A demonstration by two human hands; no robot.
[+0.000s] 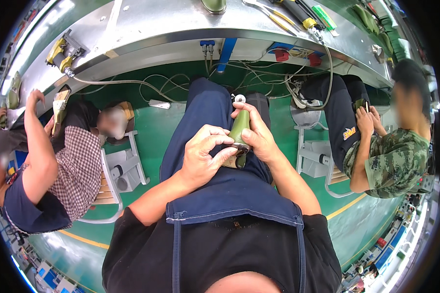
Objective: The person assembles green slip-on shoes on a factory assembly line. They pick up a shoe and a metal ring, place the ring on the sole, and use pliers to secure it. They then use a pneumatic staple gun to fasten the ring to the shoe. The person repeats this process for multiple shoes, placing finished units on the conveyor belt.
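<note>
Green shoe (239, 129) held above the lap (183, 139), long axis running from body toward bench (164, 19). Right hand (259, 137) grips its right side. Left hand (204, 152), lying left, pinches at the dark near edge. Neither looks nearer to me.

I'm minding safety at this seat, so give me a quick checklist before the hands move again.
1. Right hand gripping the green shoe: ok.
2. Left hand touching the shoe's near end: ok.
3. Left fingertips pinching firmly there: cannot tell.
4. Pliers out of the lap: ok, lying on the bench.
5. Left yellow tool and right yellow tool set down: ok, both on the bench.
6. Hoses tidy: not ok, loosely looped below the bench.
</note>
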